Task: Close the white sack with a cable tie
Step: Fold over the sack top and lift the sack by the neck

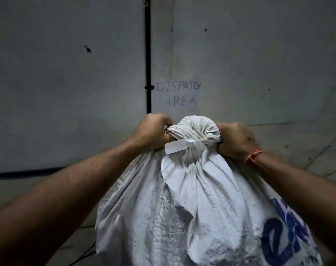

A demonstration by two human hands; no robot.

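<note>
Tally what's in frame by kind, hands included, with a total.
Hands: 2, the left hand and right hand, both gripping the gathered neck of the sack
Sack: 1, the white sack
Cable tie: 1, the white cable tie around the neck
Wrist thread: 1, the orange thread on the right wrist
Wall sign: 1, the paper sign
Total: 6

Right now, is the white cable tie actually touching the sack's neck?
Touching. The head view shows the cable tie wrapped against the gathered neck of the white sack, with no gap, its flat tag sticking out leftward.
</note>
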